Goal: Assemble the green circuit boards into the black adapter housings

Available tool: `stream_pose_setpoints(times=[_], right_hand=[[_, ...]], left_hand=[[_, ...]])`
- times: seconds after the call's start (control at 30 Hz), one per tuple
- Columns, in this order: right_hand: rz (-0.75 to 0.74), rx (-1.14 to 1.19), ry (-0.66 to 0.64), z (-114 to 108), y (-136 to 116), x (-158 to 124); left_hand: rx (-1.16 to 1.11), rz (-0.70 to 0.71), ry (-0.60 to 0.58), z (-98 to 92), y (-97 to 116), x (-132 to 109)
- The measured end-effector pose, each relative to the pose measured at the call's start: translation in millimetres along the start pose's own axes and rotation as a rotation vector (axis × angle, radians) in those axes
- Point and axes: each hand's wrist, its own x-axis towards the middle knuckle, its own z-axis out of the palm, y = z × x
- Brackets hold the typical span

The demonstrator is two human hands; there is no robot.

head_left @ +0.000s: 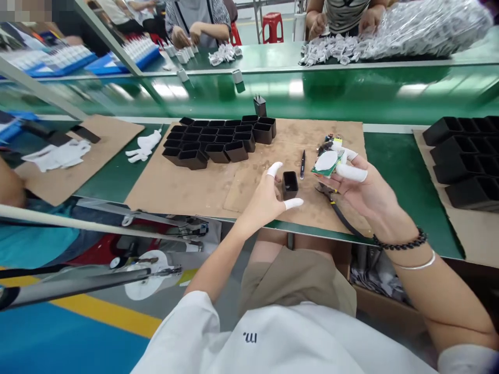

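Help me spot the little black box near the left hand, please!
Find the middle brown cardboard sheet. Near its front edge is the left hand, with the black box just beside it, open end up. Unlike the bunched black boxes farther left, this one stands all by itself.

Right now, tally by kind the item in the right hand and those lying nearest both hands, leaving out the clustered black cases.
Circuit board, in the right hand: 1
Open-topped black case, beside the left hand: 1
Slim black tool: 1
Pliers: 1 pair
Total: 4
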Motion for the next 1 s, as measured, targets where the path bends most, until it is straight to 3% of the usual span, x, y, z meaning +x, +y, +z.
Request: stream_pose_setpoints(times=[0.13, 0.23, 0.3, 0.47, 0.57, 1.0], right_hand=[[-0.147, -0.048, 0.024, 11, 17, -4], [-0.145, -0.042, 0.022, 22, 24, -6], [-0.214, -0.06, -0.01, 27, 28, -11], [-0.63, -0.285, -0.195, 25, 33, -29], [-0.753, -0.39, -0.242, 23, 29, -40], [-0.864, -0.447, -0.207, 21, 17, -63]], left_hand=[[-0.205, -0.051, -0.149, 0.1, -19, 12], [-0.253, -0.04, -0.122, 2.0, -19, 13], [-0.3, 0.005, -0.062, 1.7, -11, 7], [-0.384, 0.24, 0.047, -12.1, 17, -19], [-0.395, 0.311, 0.063, -22.7, 31, -29], [-0.424, 0.443, 0.068, -23.9, 49, -40]])
